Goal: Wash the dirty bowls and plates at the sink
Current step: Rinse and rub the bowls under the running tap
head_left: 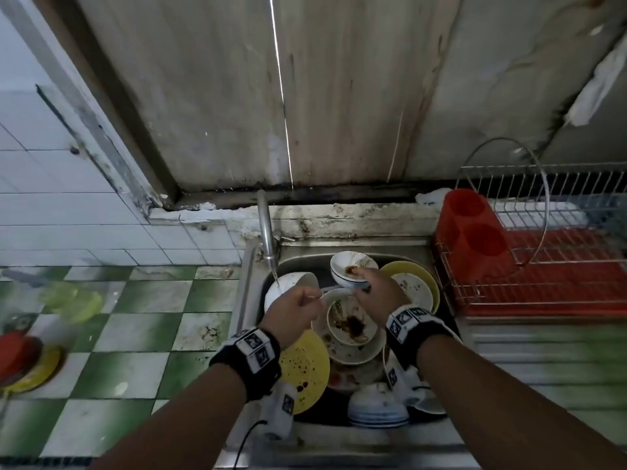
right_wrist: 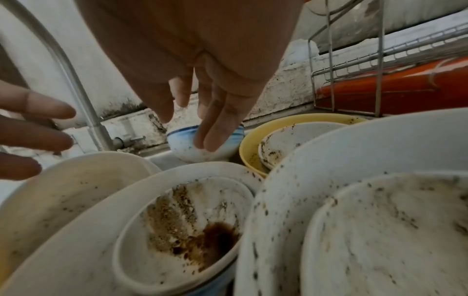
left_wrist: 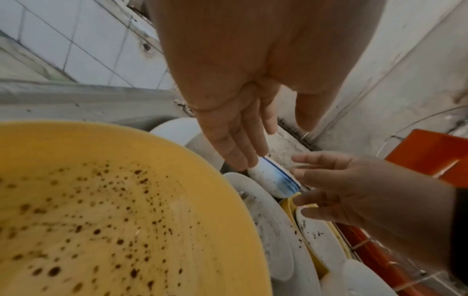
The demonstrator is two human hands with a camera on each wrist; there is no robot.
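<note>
Our right hand (head_left: pixel 371 286) grasps a blue-rimmed bowl (head_left: pixel 349 271); our left hand (head_left: pixel 295 312) is relaxed beside it. Dirty plates (head_left: pixel 353 347) crowd the sink (head_left: pixel 251 300); a rack (head_left: pixel 543 259) stands right.

- We see a small white bowl (head_left: pixel 353 270) with blue rim bands, smeared brown inside, at the back of the sink (head_left: pixel 295 254), pinched at its rim.
- In front of that bowl, another stained white bowl (head_left: pixel 351 321) sits upright on a speckled white plate (head_left: pixel 353 351).
- Left of that plate, we see a yellow plate (head_left: pixel 305 368) spotted brown, tilted.
- Right of the blue-banded bowl, a yellow bowl (head_left: pixel 412 266) holds a dirty white dish (head_left: pixel 415 290).
</note>
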